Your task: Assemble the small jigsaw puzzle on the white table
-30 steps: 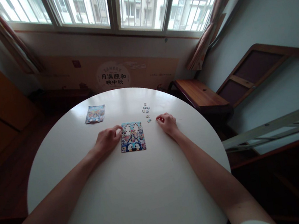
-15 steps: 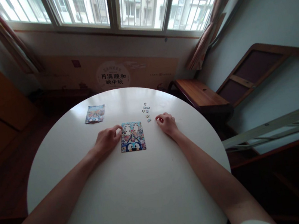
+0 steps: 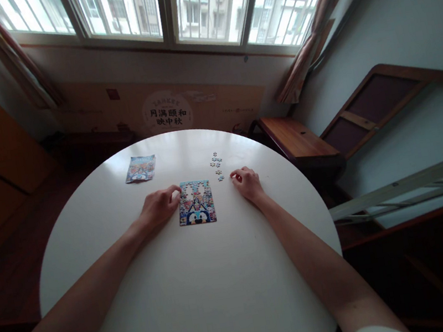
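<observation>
A small, colourful jigsaw puzzle (image 3: 196, 203) lies flat on the white round table (image 3: 199, 293), with a blue cartoon dog's face at its near edge. White gaps show in its upper part. My left hand (image 3: 161, 205) rests at the puzzle's upper left edge, its fingers curled and the fingertips touching it. Several loose puzzle pieces (image 3: 218, 172) are spread in a short column to the right of the puzzle. Just right of these pieces, my right hand (image 3: 247, 183) rests on the table, thumb and fingers bent together. Whether anything is between them I cannot make out.
A printed packet (image 3: 141, 168) with a matching picture lies at the back left of the table. Beyond the table's right edge stands a wooden bench (image 3: 294, 135). Barred windows (image 3: 163, 7) and a cardboard panel (image 3: 209, 89) are behind.
</observation>
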Demonstrator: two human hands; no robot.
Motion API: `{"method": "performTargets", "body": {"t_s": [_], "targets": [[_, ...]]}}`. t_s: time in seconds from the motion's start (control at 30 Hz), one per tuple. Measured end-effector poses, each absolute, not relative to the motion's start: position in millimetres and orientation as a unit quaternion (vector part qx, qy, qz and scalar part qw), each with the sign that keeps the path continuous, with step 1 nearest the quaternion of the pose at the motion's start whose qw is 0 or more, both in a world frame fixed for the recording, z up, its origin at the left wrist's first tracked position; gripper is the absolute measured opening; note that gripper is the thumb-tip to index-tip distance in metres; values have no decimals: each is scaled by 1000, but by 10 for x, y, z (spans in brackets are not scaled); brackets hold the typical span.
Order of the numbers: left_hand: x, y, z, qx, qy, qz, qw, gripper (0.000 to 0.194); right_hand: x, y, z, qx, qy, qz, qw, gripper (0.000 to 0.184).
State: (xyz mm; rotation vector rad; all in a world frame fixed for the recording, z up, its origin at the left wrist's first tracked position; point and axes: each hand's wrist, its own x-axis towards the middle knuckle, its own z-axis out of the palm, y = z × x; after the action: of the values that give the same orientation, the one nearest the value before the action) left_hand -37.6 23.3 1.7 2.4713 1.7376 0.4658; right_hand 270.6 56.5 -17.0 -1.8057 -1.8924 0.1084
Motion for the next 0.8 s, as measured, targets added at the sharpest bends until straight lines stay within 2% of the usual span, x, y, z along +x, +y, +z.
{"method": "performTargets", "body": {"t_s": [0.8], "targets": [[-380,232,8,806,570,152,43,37,2698,554,-154,-666,-700,42,254,21]]}}
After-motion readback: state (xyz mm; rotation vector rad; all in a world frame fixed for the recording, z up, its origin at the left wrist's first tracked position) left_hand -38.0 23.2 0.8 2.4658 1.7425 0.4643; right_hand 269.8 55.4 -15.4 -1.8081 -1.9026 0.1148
